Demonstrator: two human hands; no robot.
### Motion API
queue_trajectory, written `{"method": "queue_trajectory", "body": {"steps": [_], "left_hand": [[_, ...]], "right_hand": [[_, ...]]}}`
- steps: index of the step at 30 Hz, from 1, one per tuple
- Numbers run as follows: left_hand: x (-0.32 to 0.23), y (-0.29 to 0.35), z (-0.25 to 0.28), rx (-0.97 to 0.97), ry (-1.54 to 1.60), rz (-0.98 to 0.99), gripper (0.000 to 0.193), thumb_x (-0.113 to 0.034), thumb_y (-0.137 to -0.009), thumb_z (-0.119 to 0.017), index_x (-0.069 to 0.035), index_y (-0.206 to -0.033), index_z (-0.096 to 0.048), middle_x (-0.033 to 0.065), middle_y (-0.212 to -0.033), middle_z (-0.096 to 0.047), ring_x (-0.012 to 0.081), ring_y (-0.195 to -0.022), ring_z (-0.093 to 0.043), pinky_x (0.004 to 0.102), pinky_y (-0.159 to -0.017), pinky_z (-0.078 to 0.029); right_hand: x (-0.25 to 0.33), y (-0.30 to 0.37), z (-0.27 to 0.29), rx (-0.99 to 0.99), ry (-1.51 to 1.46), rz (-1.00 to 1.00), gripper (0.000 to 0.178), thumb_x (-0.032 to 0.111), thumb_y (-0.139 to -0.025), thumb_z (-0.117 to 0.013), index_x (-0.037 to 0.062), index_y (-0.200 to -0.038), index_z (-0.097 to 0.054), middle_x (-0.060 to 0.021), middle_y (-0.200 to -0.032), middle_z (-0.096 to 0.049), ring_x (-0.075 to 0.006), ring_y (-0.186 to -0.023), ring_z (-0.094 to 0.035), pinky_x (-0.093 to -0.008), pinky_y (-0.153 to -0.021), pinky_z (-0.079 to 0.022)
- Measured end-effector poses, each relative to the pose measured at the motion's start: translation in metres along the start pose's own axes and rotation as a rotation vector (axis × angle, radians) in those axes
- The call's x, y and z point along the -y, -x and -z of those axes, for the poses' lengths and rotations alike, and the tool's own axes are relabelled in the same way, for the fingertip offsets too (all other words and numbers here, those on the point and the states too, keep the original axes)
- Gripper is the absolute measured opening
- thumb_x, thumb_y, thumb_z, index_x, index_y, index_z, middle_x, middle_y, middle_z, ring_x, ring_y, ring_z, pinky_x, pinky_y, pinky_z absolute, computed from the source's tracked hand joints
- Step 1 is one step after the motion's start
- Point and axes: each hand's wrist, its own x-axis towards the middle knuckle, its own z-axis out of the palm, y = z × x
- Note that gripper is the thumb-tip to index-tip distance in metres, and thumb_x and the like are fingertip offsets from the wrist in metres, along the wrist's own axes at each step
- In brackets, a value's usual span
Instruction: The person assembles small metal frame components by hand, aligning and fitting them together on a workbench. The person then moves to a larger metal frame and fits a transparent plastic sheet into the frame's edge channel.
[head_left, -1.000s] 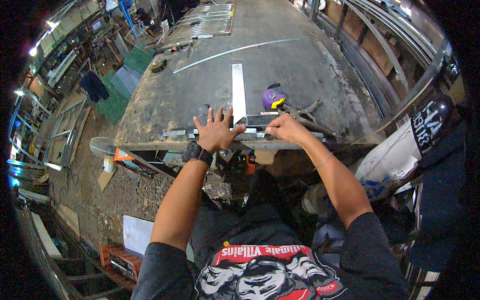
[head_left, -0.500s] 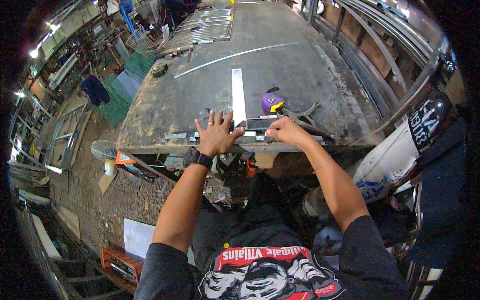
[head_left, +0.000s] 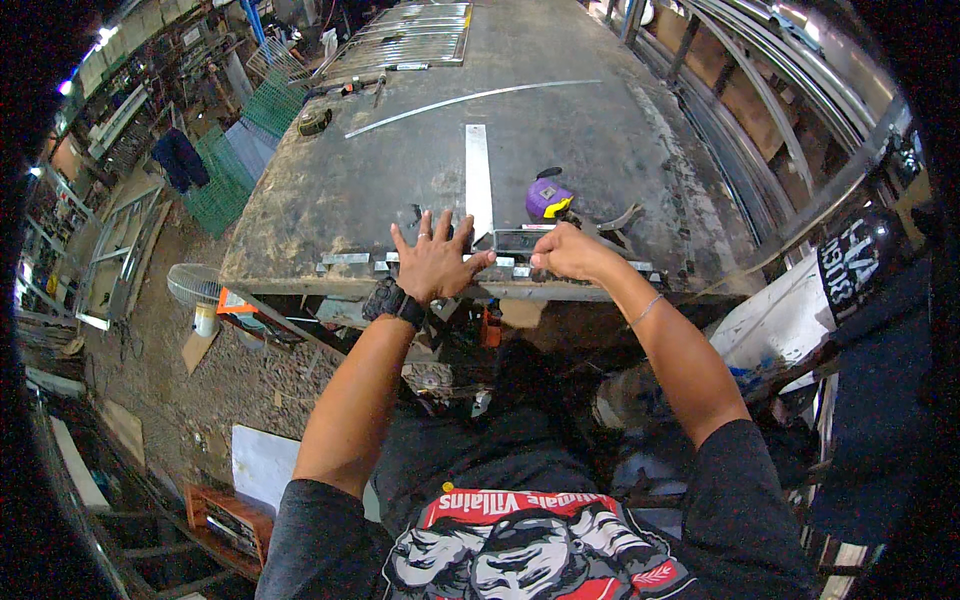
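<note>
Little change: left hand and right hand keep their poses at counter's near edge; only our view has shifted slightly. We judge work no further along. Left: open, fingers spread. Right: thumb and fingers pinched together; whether gripping anything, we cannot tell. Small metal pieces lie along near edge, between and beside hands: short, flat, shiny. Wide silver bar lies just beyond.

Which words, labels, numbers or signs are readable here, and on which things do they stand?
I leave the wording uncopied.
Shirt: white words on red, readable, upside down in view.
Cylinder: white letters and digits on a black band, largely readable.
Purple tape measure: label too small to read.
Metal strip: no readable marks.
</note>
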Motion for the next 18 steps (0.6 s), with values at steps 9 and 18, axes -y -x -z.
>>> {"method": "queue_trajectory", "body": {"steps": [9,18], "left_hand": [[0.001,0.0,0.001,0.011,0.023,-0.005,0.097,-0.09,-0.095,-0.033,-0.028,-0.17,-0.031,0.0126,-0.178,-0.023,0.0416,-0.164,-0.016,0.0829,-0.12,-0.002],[0.003,-0.002,0.006,0.069,0.065,0.019,0.098,-0.089,-0.095,-0.033,-0.027,-0.171,-0.029,0.0126,-0.178,-0.022,0.0407,-0.164,-0.016,0.0811,-0.121,0.001]], "right_hand": [[0.003,-0.004,-0.005,-0.042,0.102,0.082,0.023,0.025,-0.092,-0.078,0.0036,-0.098,-0.084,-0.0078,-0.073,-0.073,-0.0208,-0.066,-0.063,-0.0425,-0.063,-0.051],[0.012,0.018,0.005,-0.005,-0.089,0.017,0.024,0.023,-0.102,-0.071,0.0003,-0.101,-0.079,-0.0001,-0.072,-0.065,-0.0102,-0.066,-0.056,-0.0306,-0.06,-0.043]]}}
